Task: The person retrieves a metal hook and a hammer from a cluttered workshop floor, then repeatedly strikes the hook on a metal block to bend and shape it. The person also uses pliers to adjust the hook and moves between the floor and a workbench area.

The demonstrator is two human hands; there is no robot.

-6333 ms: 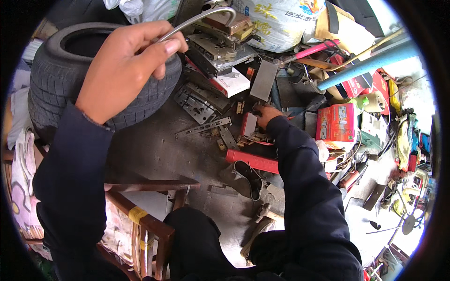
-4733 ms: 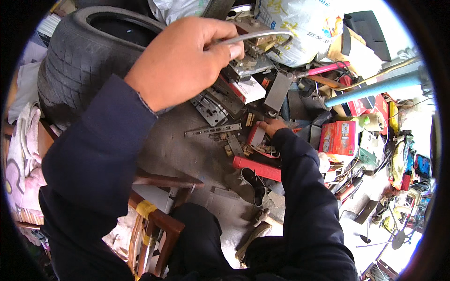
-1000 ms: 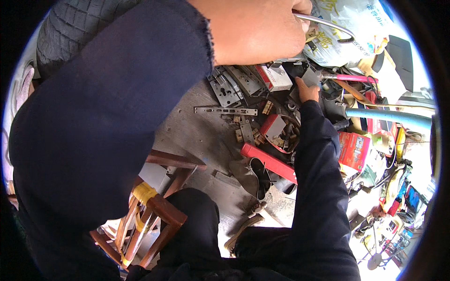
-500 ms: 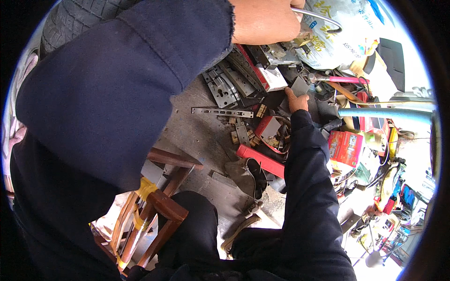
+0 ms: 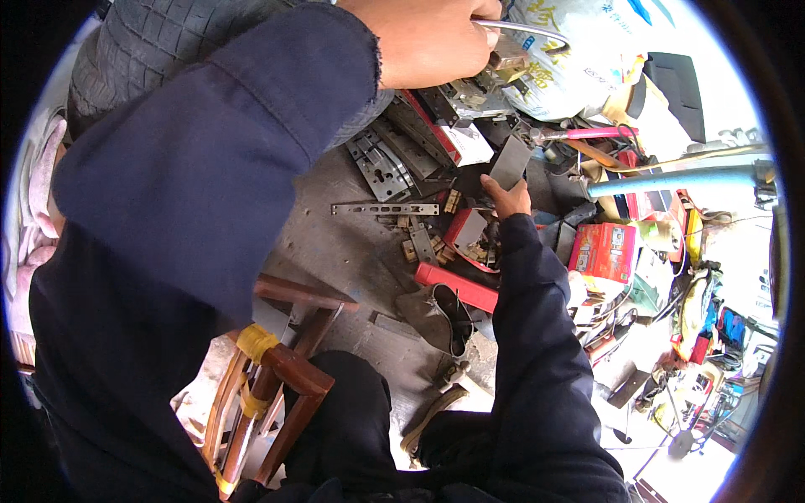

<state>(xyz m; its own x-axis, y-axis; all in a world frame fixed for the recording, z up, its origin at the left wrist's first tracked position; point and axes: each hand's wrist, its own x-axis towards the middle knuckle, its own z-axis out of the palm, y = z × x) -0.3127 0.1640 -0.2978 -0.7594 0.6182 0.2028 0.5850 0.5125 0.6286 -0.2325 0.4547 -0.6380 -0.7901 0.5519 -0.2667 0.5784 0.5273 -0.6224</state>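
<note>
My left hand (image 5: 428, 38) reaches across the top of the view, its fingers closed around a curved silver metal rod (image 5: 528, 32) with a hooked end. A brass-coloured block (image 5: 509, 57) shows just below that rod; whether the two are joined I cannot tell. Farther down, my right hand (image 5: 510, 198) grips a flat grey rectangular plate (image 5: 511, 162) by its lower end, thumb on the left side. Metal lock cases (image 5: 379, 166) lie to the left of the plate, near a red and white box (image 5: 466, 144). A slotted metal strip (image 5: 384, 209) rests on the ground below them.
A tyre (image 5: 126, 63) stands at upper left. Nearer me is a wooden chair frame (image 5: 285, 365) bound with yellow tape. A white plastic bag (image 5: 570, 84), a blue pipe (image 5: 671, 182), a red box (image 5: 604, 251) and a red bar (image 5: 457, 287) crowd the right and middle.
The whole scene has shifted slightly left in the view. The grey plate in my right hand now shows longer and more fully. My left hand keeps its grip on the curved rod.
</note>
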